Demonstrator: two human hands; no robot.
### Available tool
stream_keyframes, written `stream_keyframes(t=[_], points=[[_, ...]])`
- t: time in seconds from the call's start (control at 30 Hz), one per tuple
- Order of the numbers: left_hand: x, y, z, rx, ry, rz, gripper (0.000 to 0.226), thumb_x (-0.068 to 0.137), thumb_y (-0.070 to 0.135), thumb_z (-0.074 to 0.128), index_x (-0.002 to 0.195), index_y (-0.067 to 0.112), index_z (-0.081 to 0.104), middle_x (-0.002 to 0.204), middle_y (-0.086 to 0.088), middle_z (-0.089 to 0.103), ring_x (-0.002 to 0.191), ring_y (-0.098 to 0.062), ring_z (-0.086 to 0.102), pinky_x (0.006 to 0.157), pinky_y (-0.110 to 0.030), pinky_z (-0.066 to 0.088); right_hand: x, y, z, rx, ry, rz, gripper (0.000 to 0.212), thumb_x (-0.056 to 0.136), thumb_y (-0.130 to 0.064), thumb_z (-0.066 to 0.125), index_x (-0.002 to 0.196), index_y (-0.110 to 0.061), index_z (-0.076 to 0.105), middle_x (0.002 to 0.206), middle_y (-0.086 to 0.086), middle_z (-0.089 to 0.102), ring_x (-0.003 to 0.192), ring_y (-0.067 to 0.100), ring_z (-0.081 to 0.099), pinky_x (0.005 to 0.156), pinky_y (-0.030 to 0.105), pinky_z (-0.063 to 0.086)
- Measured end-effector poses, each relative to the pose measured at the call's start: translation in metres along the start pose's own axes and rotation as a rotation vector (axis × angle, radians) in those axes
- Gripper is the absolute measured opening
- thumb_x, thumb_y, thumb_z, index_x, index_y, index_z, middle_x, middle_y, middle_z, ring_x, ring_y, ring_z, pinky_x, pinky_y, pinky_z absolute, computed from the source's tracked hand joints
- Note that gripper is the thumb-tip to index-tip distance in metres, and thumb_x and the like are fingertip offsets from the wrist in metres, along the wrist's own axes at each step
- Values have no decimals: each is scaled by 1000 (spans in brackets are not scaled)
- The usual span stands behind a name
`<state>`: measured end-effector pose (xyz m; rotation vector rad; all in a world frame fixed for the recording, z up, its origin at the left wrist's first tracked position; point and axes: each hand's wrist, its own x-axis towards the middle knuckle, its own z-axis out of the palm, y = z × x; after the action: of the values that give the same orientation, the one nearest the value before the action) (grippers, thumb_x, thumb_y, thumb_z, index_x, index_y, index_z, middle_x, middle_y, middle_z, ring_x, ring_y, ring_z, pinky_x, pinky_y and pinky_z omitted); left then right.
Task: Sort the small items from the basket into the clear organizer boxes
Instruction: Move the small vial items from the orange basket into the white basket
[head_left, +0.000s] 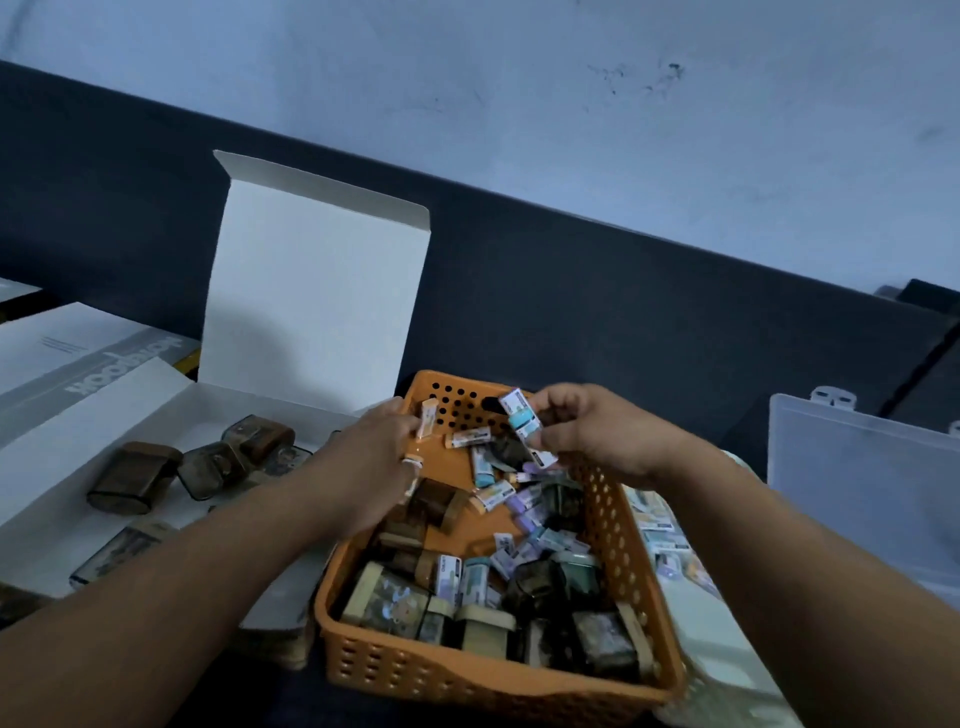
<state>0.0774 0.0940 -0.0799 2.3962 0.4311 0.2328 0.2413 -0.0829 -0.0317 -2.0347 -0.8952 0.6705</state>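
Observation:
An orange perforated basket (618, 525) sits in front of me, holding several small packets and dark transparent cases. My right hand (592, 436) hovers over its far end and pinches a few small packets (522, 421), blue and purple with white labels. My left hand (374, 457) reaches in from the left and grips small orange-tipped packets (428, 418) between its fingers. A clear organizer box (862, 483) stands open at the right. More small packets (660, 530) lie just right of the basket.
A white cardboard box (156, 415) with its lid (311, 280) upright lies on the left, with several dark brown cases (135, 475) inside. A printed white box (78, 353) sits behind it. A dark wall strip runs along the back.

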Motion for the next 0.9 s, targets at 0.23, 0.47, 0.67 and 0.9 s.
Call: stream_keyframes(t=[0.23,0.47,0.67,0.9], points=[[-2,10,-1,3,-7,12,35,94,13,53,129,15,51,137,2,42,120,-17,45,100,-31,37,-58,31,-46,152,213,107,24,86,7,61,110,2,59,91,14,64,82,24,61,81,36,54],[-1,9,-1,13,1,33,26,91,9,54,115,13,59,121,2,48,104,-15,51,92,-34,45,-80,69,-60,-36,307,322,28,85,-1,67,112,-8,62,101,6,69,92,22,67,84,36,56],[-2,7,-3,0,-10,16,31,92,12,52,123,16,55,125,4,47,110,-15,50,98,-36,43,-68,60,-49,-296,490,199,38,86,-4,68,122,-12,60,109,-1,65,102,19,62,91,33,50],[-1,3,-3,11,-15,-24,52,96,16,50,146,16,36,155,4,23,139,-18,28,114,-37,27,-30,-3,12,-451,143,-82,32,86,-14,70,115,-25,64,110,-8,66,102,10,62,94,30,50]])
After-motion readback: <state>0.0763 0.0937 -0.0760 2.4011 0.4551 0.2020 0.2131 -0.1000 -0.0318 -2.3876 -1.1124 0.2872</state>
